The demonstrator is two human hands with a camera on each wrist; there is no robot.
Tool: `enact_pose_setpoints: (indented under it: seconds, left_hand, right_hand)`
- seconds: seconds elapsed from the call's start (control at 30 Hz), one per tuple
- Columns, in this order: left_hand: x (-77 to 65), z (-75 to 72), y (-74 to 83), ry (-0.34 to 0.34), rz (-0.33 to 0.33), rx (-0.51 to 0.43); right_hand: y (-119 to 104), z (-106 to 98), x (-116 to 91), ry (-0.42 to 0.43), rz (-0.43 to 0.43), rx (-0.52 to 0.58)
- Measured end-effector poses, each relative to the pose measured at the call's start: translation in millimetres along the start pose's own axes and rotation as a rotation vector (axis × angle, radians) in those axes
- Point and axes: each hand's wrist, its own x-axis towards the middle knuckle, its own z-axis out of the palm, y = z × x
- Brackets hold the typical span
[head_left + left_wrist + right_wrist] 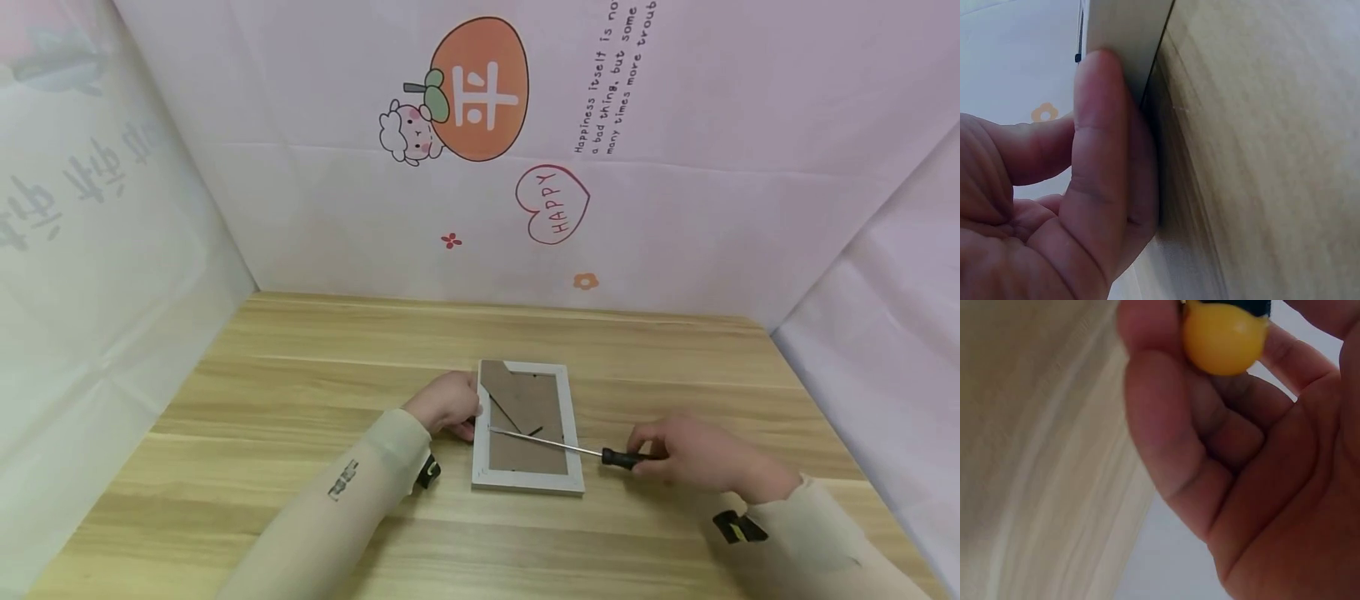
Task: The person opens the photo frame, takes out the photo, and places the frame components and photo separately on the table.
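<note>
A white picture frame [528,481] lies with its brown backing board [536,400] facing up. A brown support leg [495,379] slants across its upper left corner. My left hand [447,402] holds the frame's left edge; in the left wrist view a finger [1100,119] presses along its white side. My right hand [697,454] grips a screwdriver [618,458] by its black handle. The thin metal shaft crosses the backing, its tip at the left inner border. In the right wrist view the handle's yellow end [1225,340] shows among curled fingers.
The frame lies on a wood-grain table [337,342]. Behind it hangs a white printed cloth [337,225], with more cloth at both sides. Each wrist carries a black strap, the left strap [429,472] and the right strap [738,527].
</note>
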Motion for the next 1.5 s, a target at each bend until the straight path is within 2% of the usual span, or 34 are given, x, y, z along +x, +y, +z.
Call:
enact_pose_setpoints:
  seconds: [0.23, 0.53, 0.73, 0.97, 1.1, 1.37, 1.5]
  left_hand:
    - [-0.9, -0.8, 0.4, -0.001, -0.009, -0.041]
    - [-0.6, -2.2, 0.2, -0.009, -0.014, -0.044]
    - [-2.2, -2.8, 1.9, -0.012, -0.011, -0.046]
    - [-1.2, -2.5, 1.4, -0.012, -0.012, -0.040]
    - [0.0, -2.2, 0.4, -0.016, -0.011, -0.054]
    - [2.3, -0.1, -1.7, -0.012, -0.014, -0.049]
    - [2.7, 0.5, -2.4, -0.013, -0.018, -0.047]
  right_hand:
    - [-3.8, 9.8, 2.2, 0.010, 0.027, -0.151]
    - [-14.2, 18.0, 4.7, 0.017, -0.012, -0.287]
    - [-12.9, 18.7, 0.8, 0.091, -0.012, -0.297]
    - [10.8, 12.7, -10.5, 0.220, 0.157, -0.265]
    - [25.9, 8.2, -20.2, 0.254, 0.238, -0.258]
    - [58.1, -4.2, -45.3, 0.278, 0.461, -0.218]
    - [69.6, -10.4, -58.6, 0.277, 0.527, -0.206]
